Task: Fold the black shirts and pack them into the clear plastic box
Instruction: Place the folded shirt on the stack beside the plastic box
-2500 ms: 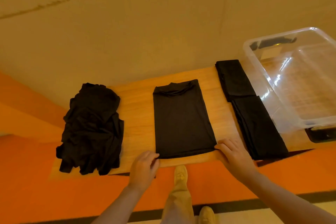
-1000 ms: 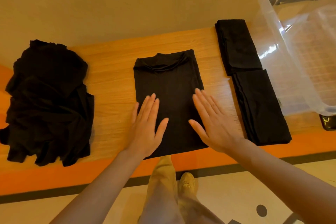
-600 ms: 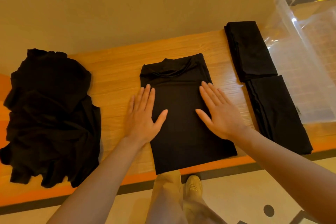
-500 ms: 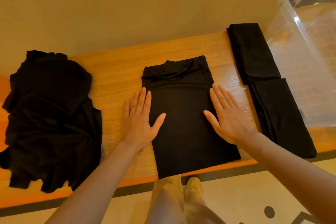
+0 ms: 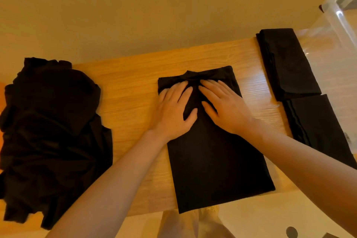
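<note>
A black shirt (image 5: 214, 160), folded into a long strip, lies in the middle of the wooden table (image 5: 131, 87), collar at the far end. My left hand (image 5: 173, 110) and my right hand (image 5: 224, 106) rest flat on its upper part, side by side just below the collar, fingers straight. A heap of unfolded black shirts (image 5: 50, 129) sits at the left. Two folded black shirts lie at the right, one farther (image 5: 286, 63) and one nearer (image 5: 320, 127). The clear plastic box (image 5: 340, 30) stands at the far right, partly out of frame.
The table runs along a beige wall (image 5: 154, 5). Its near edge borders a pale floor, where my legs and a shoe (image 5: 210, 210) show below the strip's overhanging hem. An orange surface (image 5: 3, 90) shows at the left edge.
Both hands slid up the shirt from its middle and sides toward the collar and now lie close together. The view shifted nearer and to the left, so less of the box shows.
</note>
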### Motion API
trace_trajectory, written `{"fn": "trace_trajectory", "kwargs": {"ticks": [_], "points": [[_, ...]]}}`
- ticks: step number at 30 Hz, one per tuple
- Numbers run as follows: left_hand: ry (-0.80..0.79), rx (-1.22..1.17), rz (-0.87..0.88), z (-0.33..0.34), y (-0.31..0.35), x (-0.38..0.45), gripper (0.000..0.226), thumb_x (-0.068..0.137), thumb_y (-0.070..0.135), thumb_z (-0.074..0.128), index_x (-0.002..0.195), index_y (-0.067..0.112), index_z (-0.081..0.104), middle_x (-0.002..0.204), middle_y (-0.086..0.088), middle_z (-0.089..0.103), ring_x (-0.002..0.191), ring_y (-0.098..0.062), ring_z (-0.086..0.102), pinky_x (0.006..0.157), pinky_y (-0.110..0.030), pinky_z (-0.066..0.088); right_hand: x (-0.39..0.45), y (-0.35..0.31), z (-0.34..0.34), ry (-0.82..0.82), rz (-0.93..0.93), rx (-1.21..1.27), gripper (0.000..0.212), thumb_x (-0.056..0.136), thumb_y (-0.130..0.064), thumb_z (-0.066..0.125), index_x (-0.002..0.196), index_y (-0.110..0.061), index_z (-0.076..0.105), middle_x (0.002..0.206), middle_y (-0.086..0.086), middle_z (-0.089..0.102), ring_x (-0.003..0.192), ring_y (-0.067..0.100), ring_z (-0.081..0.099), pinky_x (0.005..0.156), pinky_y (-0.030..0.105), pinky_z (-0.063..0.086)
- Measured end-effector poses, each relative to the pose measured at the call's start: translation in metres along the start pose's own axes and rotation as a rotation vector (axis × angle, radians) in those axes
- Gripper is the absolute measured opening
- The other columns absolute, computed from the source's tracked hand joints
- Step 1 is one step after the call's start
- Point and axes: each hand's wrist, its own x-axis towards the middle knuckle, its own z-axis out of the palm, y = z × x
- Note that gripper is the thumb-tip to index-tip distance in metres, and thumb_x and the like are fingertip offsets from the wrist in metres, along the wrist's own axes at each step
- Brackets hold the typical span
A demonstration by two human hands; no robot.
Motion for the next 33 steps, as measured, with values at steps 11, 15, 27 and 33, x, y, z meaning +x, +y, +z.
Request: {"fn": "trace_trajectory", "kwargs": {"ticks": [11, 15, 27, 33], "points": [[-0.183, 0.178, -0.186, 0.006, -0.029, 0.017, 0.089, 0.083, 0.08, 0.008, 0.154, 0.028, -0.004, 0.161, 0.001, -0.013, 0.147, -0.015, -0.017, 0.12, -0.046, -0.003, 0.007, 0.026, 0.004, -0.072, 0.316, -0.1, 0.069, 0.097, -0.058, 0.01, 0.154, -0.02, 0.0, 0.16, -0.006, -0.007, 0.146, 0.007, -0.012, 0.12, 0.033, -0.008], [-0.127, 0.172, -0.248, 0.002, -0.018, 0.022, 0.085, 0.088, 0.073, 0.004, 0.154, 0.021, -0.001, 0.162, -0.002, -0.01, 0.147, -0.016, -0.016, 0.12, -0.046, -0.005, 0.012, 0.02, 0.001, -0.014, 0.364, -0.096, 0.071, 0.098, -0.055, 0.011, 0.154, -0.011, 0.005, 0.161, 0.004, -0.002, 0.147, 0.013, -0.01, 0.121, 0.035, -0.004], [-0.183, 0.149, -0.202, 0.011, -0.016, 0.057, 0.073, 0.095, 0.064, 0.011, 0.154, 0.024, -0.003, 0.162, 0.003, -0.009, 0.147, -0.012, -0.015, 0.12, -0.043, -0.005, 0.035, 0.047, 0.001, -0.063, 0.32, -0.089, 0.074, 0.097, -0.059, 0.012, 0.154, -0.013, -0.003, 0.162, 0.002, -0.006, 0.147, 0.011, -0.011, 0.121, 0.034, -0.004], [-0.138, 0.097, -0.355, 0.003, -0.03, 0.041, 0.068, 0.099, 0.057, 0.011, 0.154, 0.021, -0.001, 0.162, -0.001, -0.008, 0.148, -0.017, -0.014, 0.12, -0.045, -0.006, 0.019, 0.046, -0.005, 0.059, 0.396, 0.018, 0.067, 0.102, -0.048, 0.017, 0.153, -0.007, 0.001, 0.162, 0.008, -0.004, 0.148, 0.016, -0.01, 0.12, 0.032, -0.006]]}}
